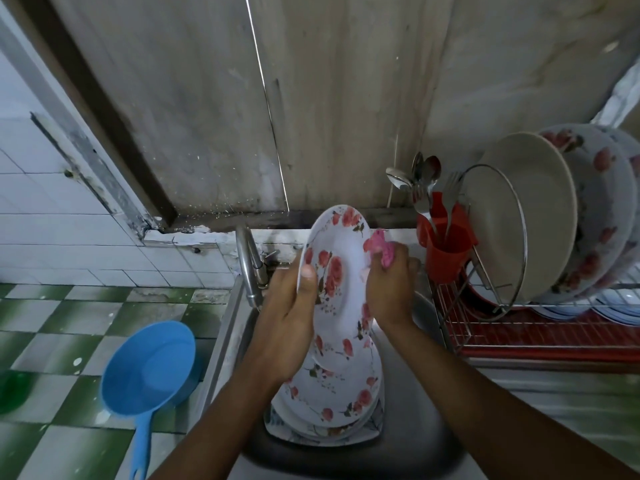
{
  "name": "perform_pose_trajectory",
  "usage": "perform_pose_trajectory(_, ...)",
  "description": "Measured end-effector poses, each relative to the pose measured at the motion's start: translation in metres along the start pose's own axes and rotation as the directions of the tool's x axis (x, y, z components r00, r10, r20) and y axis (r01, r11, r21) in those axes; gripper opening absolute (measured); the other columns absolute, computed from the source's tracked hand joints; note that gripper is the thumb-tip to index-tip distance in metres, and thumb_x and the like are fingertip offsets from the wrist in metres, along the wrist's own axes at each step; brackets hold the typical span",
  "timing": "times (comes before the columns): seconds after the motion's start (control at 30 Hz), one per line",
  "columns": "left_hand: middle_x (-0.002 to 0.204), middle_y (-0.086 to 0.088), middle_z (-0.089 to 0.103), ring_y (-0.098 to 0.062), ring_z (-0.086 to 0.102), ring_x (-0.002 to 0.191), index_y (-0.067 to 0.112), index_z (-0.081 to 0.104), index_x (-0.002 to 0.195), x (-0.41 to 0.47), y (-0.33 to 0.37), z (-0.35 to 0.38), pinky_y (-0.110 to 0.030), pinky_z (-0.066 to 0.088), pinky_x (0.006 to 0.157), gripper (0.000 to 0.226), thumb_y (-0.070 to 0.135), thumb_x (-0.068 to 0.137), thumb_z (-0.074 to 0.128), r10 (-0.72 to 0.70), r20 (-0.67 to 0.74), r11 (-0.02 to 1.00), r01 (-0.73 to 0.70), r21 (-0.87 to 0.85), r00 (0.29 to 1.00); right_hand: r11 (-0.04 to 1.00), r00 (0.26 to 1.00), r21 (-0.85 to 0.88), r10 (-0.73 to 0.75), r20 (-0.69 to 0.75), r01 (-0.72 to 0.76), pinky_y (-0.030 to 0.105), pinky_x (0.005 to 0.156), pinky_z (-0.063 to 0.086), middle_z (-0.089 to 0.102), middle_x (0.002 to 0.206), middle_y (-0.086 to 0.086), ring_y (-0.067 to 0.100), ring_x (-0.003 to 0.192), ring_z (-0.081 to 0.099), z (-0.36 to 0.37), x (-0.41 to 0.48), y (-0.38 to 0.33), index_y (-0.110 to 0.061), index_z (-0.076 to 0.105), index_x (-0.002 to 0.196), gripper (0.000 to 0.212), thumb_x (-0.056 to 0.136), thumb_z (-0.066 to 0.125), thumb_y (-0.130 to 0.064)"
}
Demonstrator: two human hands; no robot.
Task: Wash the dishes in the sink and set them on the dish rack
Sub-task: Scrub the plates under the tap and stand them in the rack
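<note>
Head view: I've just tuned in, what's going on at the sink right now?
A person is mid-scrub. The left hand holds a floral plate upright over the sink, while the right hand grips a pink sponge against its right rim. More floral plates are stacked in the sink below. The dish rack to the right already holds several upright plates.
</note>
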State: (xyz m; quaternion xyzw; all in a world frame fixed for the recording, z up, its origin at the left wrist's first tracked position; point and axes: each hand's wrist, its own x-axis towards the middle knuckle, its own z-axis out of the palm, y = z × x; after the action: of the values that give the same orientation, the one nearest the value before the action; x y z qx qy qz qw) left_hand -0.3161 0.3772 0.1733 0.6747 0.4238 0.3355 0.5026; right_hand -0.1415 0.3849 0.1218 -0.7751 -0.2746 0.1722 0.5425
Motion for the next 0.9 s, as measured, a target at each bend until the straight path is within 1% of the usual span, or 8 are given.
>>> perform_pose_trajectory(0.1,0.118,0.025,0.059,0.002,0.052,0.124,0.047,0.055,0.133,-0.004,0.009,0.009,-0.025,0.042,0.104,0.051,0.067,0.100,0.023,0.030,0.033,0.995,-0.033,0.093,0.999,0.981,0.999,0.188,-0.048,-0.026,0.052,0.003,0.066,0.038,0.044,0.120,0.007,0.000,0.086,0.049,0.011,-0.011,-0.043,-0.015,0.054,0.126,0.026,0.106,0.048,-0.031)
perform_pose_trajectory(0.2,0.123,0.038,0.055,0.020,0.044,0.124,0.059,0.048,0.131,-0.001,0.019,0.007,-0.004,0.034,0.097,0.039,0.060,0.102,0.022,0.037,0.017,0.998,-0.038,0.059,0.999,0.923,0.965,0.288,-0.261,-0.021,0.256,0.006,0.084,0.042,0.047,0.118,-0.003,-0.002,0.102,0.054,0.015,-0.036,-0.061,-0.031,0.053,0.118,0.017,0.106,0.045,-0.040)
perform_pose_trajectory(0.33,0.134,0.024,0.057,0.007,0.047,0.130,0.045,0.051,0.142,-0.005,0.016,0.006,-0.029,0.038,0.114,0.058,0.068,0.097,0.021,0.027,0.043,0.998,-0.030,0.055,0.999,0.957,0.998,0.284,-0.057,0.004,0.053,0.013,0.068,0.047,0.054,0.124,0.012,0.003,0.093,0.060,0.009,-0.009,-0.050,-0.022,0.057,0.121,0.030,0.106,0.043,-0.044)
perform_pose_trajectory(0.43,0.129,0.018,0.064,0.003,0.054,0.125,0.039,0.057,0.137,0.002,0.017,0.007,-0.035,0.043,0.112,0.059,0.065,0.101,0.019,0.041,0.052,0.998,-0.043,0.044,0.998,0.904,0.964,0.386,-0.243,0.108,0.185,0.015,0.068,0.051,0.065,0.099,-0.002,-0.004,0.079,0.063,0.005,-0.032,-0.061,-0.033,0.058,0.099,0.014,0.106,0.046,-0.037)
perform_pose_trajectory(0.5,0.122,0.024,0.066,0.011,0.056,0.119,0.048,0.059,0.130,0.007,0.014,0.005,-0.029,0.045,0.107,0.052,0.064,0.102,0.018,0.005,0.038,1.000,-0.006,0.020,0.999,0.882,0.900,0.384,-0.375,0.222,0.273,0.015,0.079,0.052,0.063,0.103,-0.008,-0.004,0.089,0.064,0.003,-0.049,-0.063,-0.041,0.058,0.097,0.013,0.106,0.049,-0.036)
perform_pose_trajectory(0.63,0.138,0.022,0.060,0.005,0.049,0.133,0.054,0.050,0.140,0.010,0.008,0.006,-0.035,0.041,0.114,0.065,0.079,0.096,0.009,-0.009,0.106,0.998,0.003,0.062,0.994,0.935,0.920,0.254,-0.308,0.240,0.247,0.012,0.079,0.049,0.056,0.119,0.013,0.003,0.091,0.062,-0.004,-0.033,-0.066,-0.026,0.063,0.108,0.023,0.105,0.047,-0.043)
perform_pose_trajectory(0.77,0.118,-0.001,0.073,-0.012,0.068,0.116,0.026,0.066,0.127,0.021,0.010,0.004,-0.044,0.054,0.100,0.084,0.081,0.095,0.011,-0.037,0.055,0.996,0.041,-0.074,0.998,0.912,0.787,0.364,-0.363,0.498,0.190,0.017,0.087,0.052,0.066,0.106,-0.001,0.006,0.097,0.067,-0.012,-0.063,-0.058,-0.015,0.069,0.111,0.021,0.104,0.053,-0.027)
perform_pose_trajectory(0.9,0.127,0.008,0.070,-0.017,0.066,0.120,0.045,0.060,0.135,0.026,0.003,-0.006,-0.051,0.051,0.104,0.069,0.087,0.087,0.034,-0.181,-0.015,0.963,0.175,-0.205,0.983,0.897,0.688,0.107,-0.402,0.603,0.430,0.018,0.082,0.051,0.055,0.103,-0.015,0.003,0.092,0.063,-0.023,-0.068,-0.005,-0.025,0.071,0.107,0.025,0.094,0.063,-0.045)
